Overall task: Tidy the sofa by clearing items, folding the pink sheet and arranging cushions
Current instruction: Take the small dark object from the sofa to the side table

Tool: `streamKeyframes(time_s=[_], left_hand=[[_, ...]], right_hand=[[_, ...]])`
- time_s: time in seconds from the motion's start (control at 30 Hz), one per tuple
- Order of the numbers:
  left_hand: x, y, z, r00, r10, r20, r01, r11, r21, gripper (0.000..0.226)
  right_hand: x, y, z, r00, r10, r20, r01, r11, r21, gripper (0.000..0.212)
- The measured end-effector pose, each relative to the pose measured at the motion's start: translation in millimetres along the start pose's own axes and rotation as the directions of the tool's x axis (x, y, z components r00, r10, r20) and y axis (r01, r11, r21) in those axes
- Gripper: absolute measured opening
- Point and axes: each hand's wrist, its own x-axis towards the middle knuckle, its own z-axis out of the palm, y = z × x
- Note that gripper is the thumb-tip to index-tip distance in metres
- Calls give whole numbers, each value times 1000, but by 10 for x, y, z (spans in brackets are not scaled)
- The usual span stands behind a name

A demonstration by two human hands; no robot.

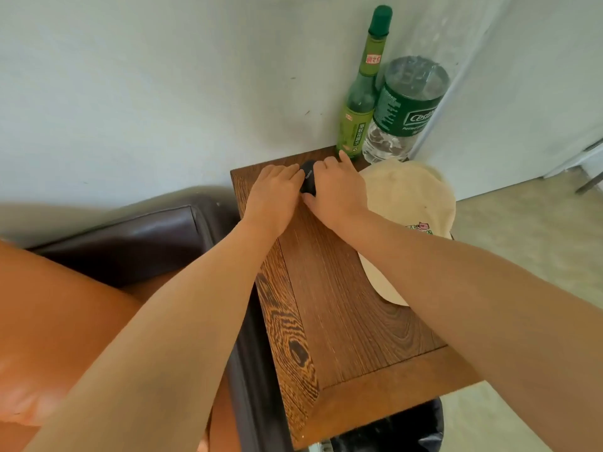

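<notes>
A small black rounded case [308,181] with faint lettering lies on the far end of a wooden side table [342,314]. My left hand [272,194] touches its left side and my right hand [336,187] wraps its right side, so both hands close around it. Most of the case is hidden between my fingers. The sofa [65,321] sits at the left, with an orange seat and a dark brown armrest [137,243] beside the table. No pink sheet or cushion is in view.
A cream cap [408,203] lies on the table's right side. A slim green bottle [362,102] and a clear water bottle [404,112] stand in the wall corner behind my hands. A black bin [408,429] sits below the table's near edge.
</notes>
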Motion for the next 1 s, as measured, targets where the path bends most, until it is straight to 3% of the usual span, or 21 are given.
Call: streamKeyframes(time_s=[0.2, 0.37, 0.53, 0.7, 1.0], left_hand=[[118, -148, 259, 999, -2, 42, 1, 1000, 5, 9], [156, -219, 412, 1000, 16, 13, -16, 1000, 19, 34], [233, -270, 406, 999, -35, 37, 33, 999, 37, 44], [262, -222, 437, 997, -62, 37, 60, 997, 56, 55], [342, -175, 570, 989, -68, -132, 80, 993, 86, 35]], right_hand=[[246, 48, 214, 997, 73, 36, -70, 995, -69, 52], [348, 103, 287, 993, 109, 45, -105, 992, -74, 53], [340, 155, 321, 998, 36, 48, -30, 994, -106, 58], [281, 194, 389, 998, -65, -13, 62, 985, -158, 43], [296, 245, 367, 999, -43, 28, 45, 994, -102, 44]])
